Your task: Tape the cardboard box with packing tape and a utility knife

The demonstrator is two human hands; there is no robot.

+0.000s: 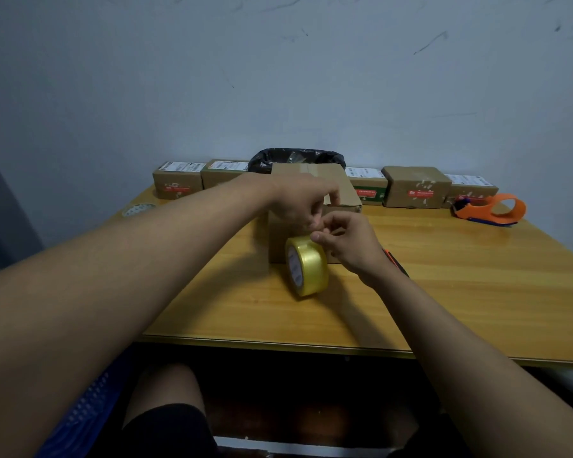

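Knees of the seated person show below the counter (444, 292) edge, nearest to the viewer, and two bare forearms reach forward over the wood. Left hand (298, 200) lies across the near top edge of the cardboard box (341, 190), with its fingers curled down and pinched together; it seems to nip the free end of the tape, but the strip itself is too clear to see well. Right hand (348, 239) meets it just below, thumb and forefinger closed in a pinch on the same spot, right above the roll of packing tape (306, 266). This yellow roll stands on its edge on the counter, touching the front of the box and just under both hands. Behind the right wrist a thin orange and black tool (396, 259) lies on the wood, mostly hidden; it may be the utility knife. Far to the right of the hands rests an orange tape dispenser (490, 208). Beyond the hands, a row of small labelled boxes (417, 190) stands along the wall, with a black bag (295, 158) behind the cardboard box
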